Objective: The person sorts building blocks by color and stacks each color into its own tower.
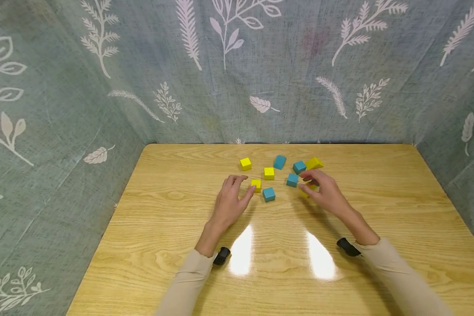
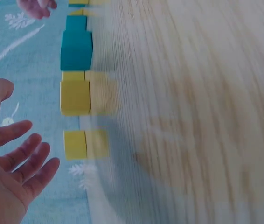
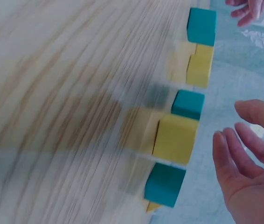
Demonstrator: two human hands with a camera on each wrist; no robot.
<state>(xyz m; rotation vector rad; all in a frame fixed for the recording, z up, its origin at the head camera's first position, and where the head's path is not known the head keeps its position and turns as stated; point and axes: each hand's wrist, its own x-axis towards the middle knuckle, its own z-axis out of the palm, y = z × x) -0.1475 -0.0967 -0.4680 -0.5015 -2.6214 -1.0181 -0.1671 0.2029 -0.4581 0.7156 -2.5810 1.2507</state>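
Observation:
My left hand (image 1: pixel 230 202) hovers with spread, relaxed fingers beside a yellow cube (image 1: pixel 256 185), its thumb overlapping the cube's edge in the head view. The left wrist view shows that hand (image 2: pixel 10 182) holding nothing, apart from the yellow blocks (image 2: pixel 75 98). Over a partly hidden yellow block (image 1: pixel 309 191) is my right hand (image 1: pixel 328 193), fingers loosely bent and thumb apart. A blue cube (image 1: pixel 292 180) lies just left of its fingertips. In the right wrist view the right hand (image 3: pixel 253 163) is empty, clear of the yellow block (image 3: pixel 176 140) and blue block (image 3: pixel 164 184).
Farther back lie a yellow cube (image 1: pixel 245 164), a slanted blue block (image 1: pixel 279 162), another blue cube (image 1: pixel 299 167) and a yellow triangular block (image 1: pixel 315 163). Between the hands are a yellow cube (image 1: pixel 269 173) and a blue cube (image 1: pixel 268 194). Patterned cloth (image 1: pixel 221 114) borders the wooden table (image 1: pixel 162 237).

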